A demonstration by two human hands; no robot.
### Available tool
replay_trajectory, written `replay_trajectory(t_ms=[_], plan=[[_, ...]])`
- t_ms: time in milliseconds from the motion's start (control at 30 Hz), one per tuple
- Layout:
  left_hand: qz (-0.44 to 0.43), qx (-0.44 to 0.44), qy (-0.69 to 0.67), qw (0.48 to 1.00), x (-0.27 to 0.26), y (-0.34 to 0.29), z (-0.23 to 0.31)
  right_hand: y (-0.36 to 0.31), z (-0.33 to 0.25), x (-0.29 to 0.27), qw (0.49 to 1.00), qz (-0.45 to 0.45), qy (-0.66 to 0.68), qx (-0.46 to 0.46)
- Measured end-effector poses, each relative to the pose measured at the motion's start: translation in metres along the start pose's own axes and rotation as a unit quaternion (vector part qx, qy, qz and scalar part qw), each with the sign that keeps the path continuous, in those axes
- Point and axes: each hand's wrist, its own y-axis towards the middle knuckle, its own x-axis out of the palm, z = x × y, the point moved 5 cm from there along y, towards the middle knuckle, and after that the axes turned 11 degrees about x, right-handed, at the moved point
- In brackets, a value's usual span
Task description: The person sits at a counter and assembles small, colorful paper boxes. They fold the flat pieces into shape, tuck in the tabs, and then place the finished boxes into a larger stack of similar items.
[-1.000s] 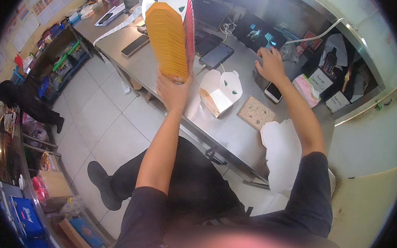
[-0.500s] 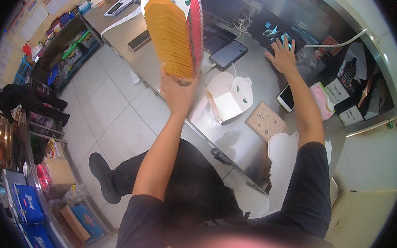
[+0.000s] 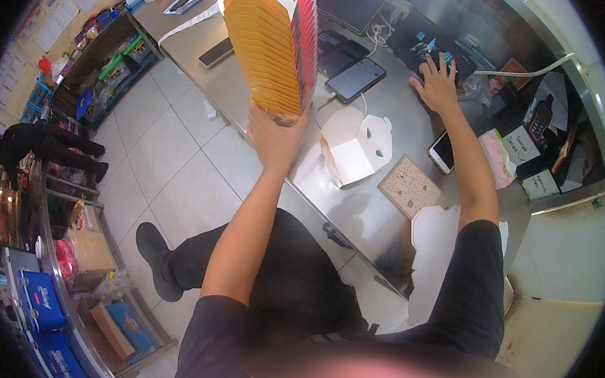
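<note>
My left hand (image 3: 275,137) grasps the base of a tall stack of nested yellow boxes (image 3: 264,51) rising above that grip, an open white box (image 3: 361,159) sits to its right, and my empty right hand (image 3: 436,90) spreads its fingers at a dark screen (image 3: 423,45), touching or not I cannot tell.

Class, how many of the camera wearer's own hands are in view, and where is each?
2: the left hand grips the lower end of the carton stack; the right hand is over the dark screen.
</note>
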Motion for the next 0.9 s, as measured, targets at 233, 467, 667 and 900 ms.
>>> replay_trajectory(t_ms=[233, 467, 667, 900], plan=[[-0.001, 0.011, 0.0, 1.0, -0.002, 0.001, 0.003, 0.012, 0.0, 0.005, 1.0, 0.006, -0.001, 0.008], [-0.004, 0.019, -0.01, 1.0, -0.004, 0.002, 0.005, 0.008, -0.005, -0.016, 0.997, 0.007, 0.073, 0.012], [0.01, 0.02, -0.009, 1.0, -0.012, 0.002, 0.009, -0.035, -0.037, -0.12, 0.849, 0.079, 0.522, 0.02], [0.004, -0.019, -0.093, 0.996, -0.013, -0.004, 0.003, -0.139, -0.129, -0.235, 0.926, -0.066, 0.316, -0.194]])
